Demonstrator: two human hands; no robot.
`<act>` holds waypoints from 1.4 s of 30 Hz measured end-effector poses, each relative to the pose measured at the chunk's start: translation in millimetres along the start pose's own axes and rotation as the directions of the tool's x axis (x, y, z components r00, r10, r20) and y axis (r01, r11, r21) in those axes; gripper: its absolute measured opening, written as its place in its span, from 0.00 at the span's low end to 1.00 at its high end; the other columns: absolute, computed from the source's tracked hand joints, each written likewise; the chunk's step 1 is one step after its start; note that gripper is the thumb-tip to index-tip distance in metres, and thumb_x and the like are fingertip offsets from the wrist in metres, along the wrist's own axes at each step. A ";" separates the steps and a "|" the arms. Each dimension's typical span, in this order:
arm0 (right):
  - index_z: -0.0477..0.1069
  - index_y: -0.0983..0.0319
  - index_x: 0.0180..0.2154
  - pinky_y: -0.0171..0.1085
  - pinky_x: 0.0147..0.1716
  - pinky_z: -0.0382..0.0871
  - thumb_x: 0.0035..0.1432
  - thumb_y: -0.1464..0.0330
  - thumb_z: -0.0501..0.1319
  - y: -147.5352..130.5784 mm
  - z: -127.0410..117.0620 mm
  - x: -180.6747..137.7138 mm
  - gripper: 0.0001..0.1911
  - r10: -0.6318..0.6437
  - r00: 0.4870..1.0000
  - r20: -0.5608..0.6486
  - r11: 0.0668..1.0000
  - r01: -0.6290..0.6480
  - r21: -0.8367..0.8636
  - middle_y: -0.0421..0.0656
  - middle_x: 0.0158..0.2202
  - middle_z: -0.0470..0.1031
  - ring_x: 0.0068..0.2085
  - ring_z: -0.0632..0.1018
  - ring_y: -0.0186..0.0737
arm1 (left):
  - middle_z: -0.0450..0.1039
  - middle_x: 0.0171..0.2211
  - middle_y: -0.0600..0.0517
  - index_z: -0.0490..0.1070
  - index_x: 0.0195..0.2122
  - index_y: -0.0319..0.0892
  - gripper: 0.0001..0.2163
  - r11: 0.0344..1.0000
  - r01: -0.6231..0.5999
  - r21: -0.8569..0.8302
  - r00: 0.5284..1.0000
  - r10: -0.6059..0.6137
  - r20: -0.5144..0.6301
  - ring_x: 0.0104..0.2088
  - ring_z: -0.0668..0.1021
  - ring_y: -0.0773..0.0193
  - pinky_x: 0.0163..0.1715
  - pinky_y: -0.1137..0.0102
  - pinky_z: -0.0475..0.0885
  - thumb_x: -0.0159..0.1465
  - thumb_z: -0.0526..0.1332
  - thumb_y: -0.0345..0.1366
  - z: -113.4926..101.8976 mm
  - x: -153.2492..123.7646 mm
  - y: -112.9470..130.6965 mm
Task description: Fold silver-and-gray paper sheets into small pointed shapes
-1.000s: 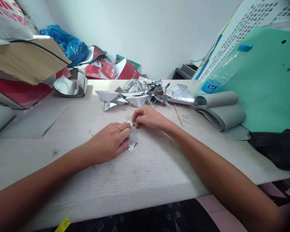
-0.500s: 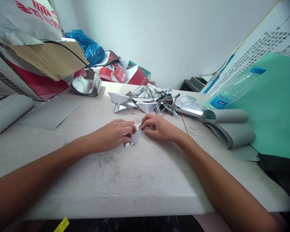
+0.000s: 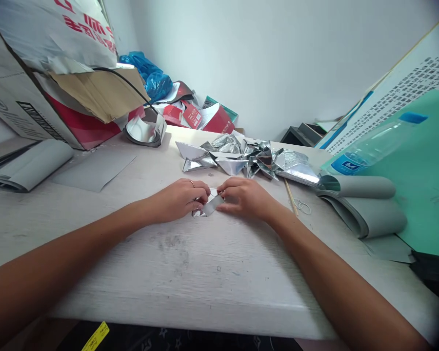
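Pressing closer, both hands' fingers point(image 3: 205, 197) now pinch the silver foil piece point(image 3: 209, 207).

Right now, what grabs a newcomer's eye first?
Both hands meet mid-table: the left hand and right hand pinch a small folded silver foil piece between them. Just behind sits a shiny heap of folded foil shapes. A clear water bottle lies at right on green board.

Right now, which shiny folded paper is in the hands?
The small silver piece pinched between the left hand and right hand; the others sit piled farther back, untouched.
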State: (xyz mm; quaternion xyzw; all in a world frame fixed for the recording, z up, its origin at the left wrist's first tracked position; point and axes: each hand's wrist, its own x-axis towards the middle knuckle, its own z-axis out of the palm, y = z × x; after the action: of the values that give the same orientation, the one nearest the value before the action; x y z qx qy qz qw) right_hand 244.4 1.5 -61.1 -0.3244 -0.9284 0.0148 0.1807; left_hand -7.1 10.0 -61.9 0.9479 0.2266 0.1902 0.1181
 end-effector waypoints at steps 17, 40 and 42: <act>0.71 0.63 0.25 0.40 0.28 0.53 0.71 0.63 0.51 -13.6 3.1 6.2 0.23 -0.176 0.984 -0.003 0.899 0.159 -0.408 0.44 0.26 0.73 0.29 0.68 0.38 | 0.75 0.35 0.52 0.74 0.33 0.41 0.07 0.947 0.235 0.222 0.972 -0.230 -0.048 0.36 0.77 0.61 0.33 0.69 0.67 0.67 0.58 0.29 -4.5 -2.7 3.4; 0.70 0.62 0.33 0.38 0.32 0.53 0.60 0.77 0.54 -13.8 1.8 6.4 0.08 -0.106 0.994 0.014 0.962 0.106 -0.251 0.45 0.34 0.72 0.35 0.67 0.39 | 0.75 0.40 0.50 0.76 0.37 0.41 0.08 0.909 0.115 0.400 0.986 -0.154 0.065 0.39 0.77 0.60 0.35 0.66 0.67 0.66 0.56 0.31 -8.9 -7.3 21.0; 0.71 0.63 0.34 0.38 0.33 0.55 0.60 0.77 0.54 -11.2 4.2 5.3 0.08 -0.088 0.996 -0.026 0.978 0.081 -0.190 0.45 0.36 0.73 0.36 0.68 0.40 | 0.75 0.40 0.49 0.76 0.37 0.41 0.07 0.902 0.108 0.418 0.985 -0.155 0.080 0.40 0.77 0.59 0.36 0.66 0.68 0.66 0.58 0.33 -10.8 -7.4 24.1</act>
State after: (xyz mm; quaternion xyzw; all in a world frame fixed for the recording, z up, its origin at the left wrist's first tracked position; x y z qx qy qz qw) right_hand 232.4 -3.8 -61.7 -0.3007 -0.9353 -0.0866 0.1655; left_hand -8.4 -12.9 -46.9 0.9431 0.3181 0.0765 -0.0591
